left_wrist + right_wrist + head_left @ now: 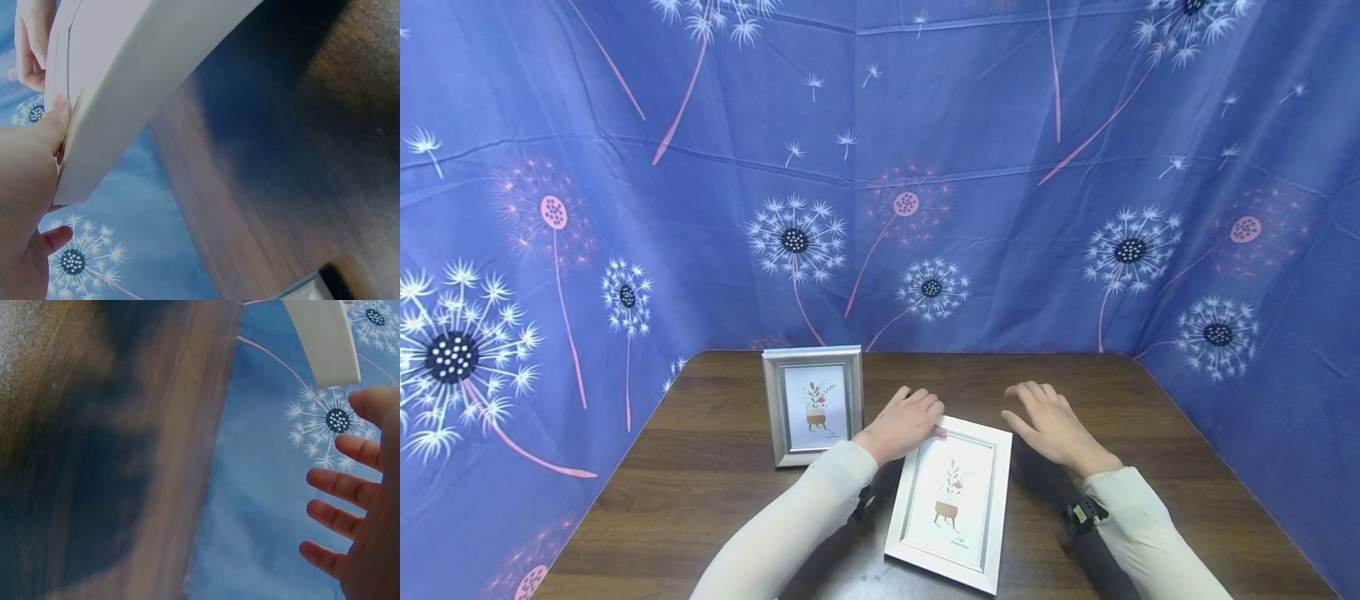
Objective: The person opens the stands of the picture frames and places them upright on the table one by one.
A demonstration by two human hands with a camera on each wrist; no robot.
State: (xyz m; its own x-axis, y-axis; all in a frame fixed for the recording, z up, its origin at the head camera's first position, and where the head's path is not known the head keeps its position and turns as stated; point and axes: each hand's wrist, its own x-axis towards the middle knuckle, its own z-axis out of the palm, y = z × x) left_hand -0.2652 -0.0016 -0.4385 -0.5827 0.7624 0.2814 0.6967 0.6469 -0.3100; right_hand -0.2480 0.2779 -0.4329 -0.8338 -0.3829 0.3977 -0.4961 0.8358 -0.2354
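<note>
My left hand (907, 423) grips a white picture frame (998, 500) at its top left corner, the thumb lying on its front face. The picture inside shows a plant in a footed brown pot. In the left wrist view the pale side of that picture frame (119, 112) runs up from the left hand (25, 187). To the right of it, my right hand (1054, 423) is apart from the frame, fingers spread and holding nothing. The right wrist view shows the right hand (369, 506) with the frame's end (328, 350) just beyond the thumb.
A second, silver-grey picture frame (780, 408) stands upright at the back left of the brown wooden table (700, 450), close to my left hand. Behind and around the table hangs a blue cloth (1000, 217) with dandelion prints.
</note>
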